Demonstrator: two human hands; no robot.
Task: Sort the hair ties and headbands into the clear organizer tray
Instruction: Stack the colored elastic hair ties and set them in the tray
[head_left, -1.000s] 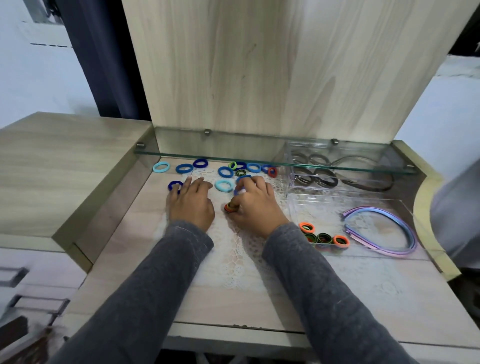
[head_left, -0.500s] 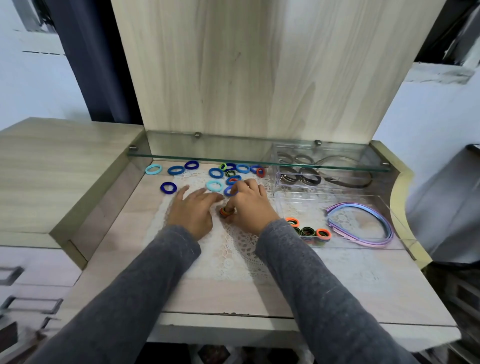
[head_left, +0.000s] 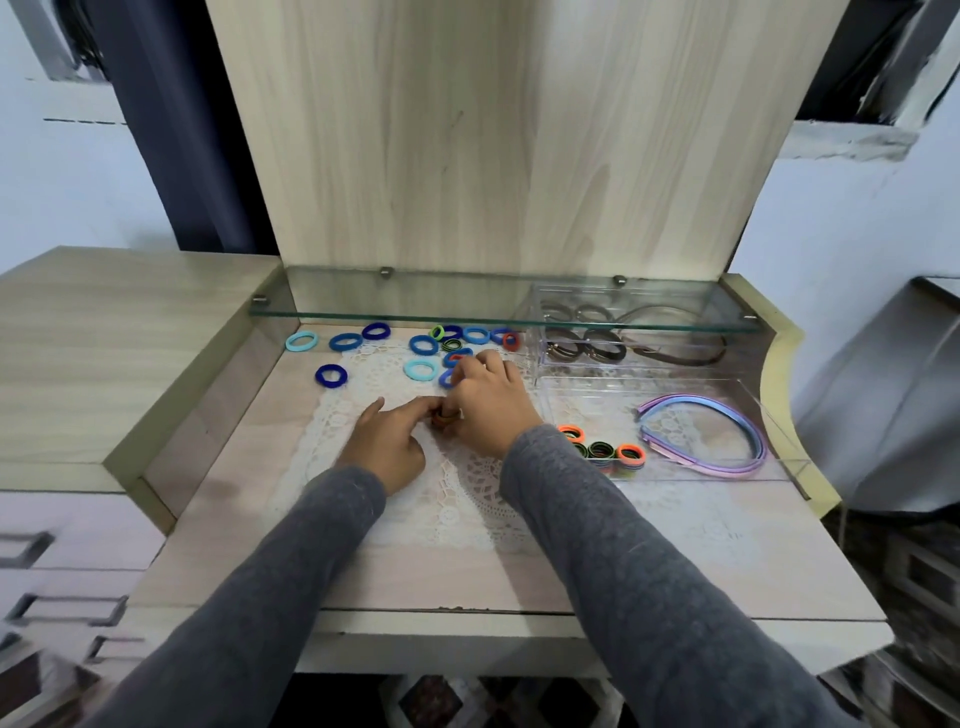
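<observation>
The left hand (head_left: 384, 447) has left the dark blue tie (head_left: 331, 375) it lay beside a second ago and come in to the right hand (head_left: 488, 400), so both now meet over a small orange-and-dark bundle (head_left: 444, 415) on the desk (head_left: 249, 467). The right grip is curled tight round the bundle. The left forefinger reaches to it, but I cannot tell whether that grip pinches or only touches. This looks like gathering ties of one colour before a carry. The tray (head_left: 779, 421) sits just to the right, with orange ties (head_left: 602, 449) and purple headbands (head_left: 711, 441) in its near compartment. Blue ties (head_left: 422, 345) lie loose behind, unsorted
</observation>
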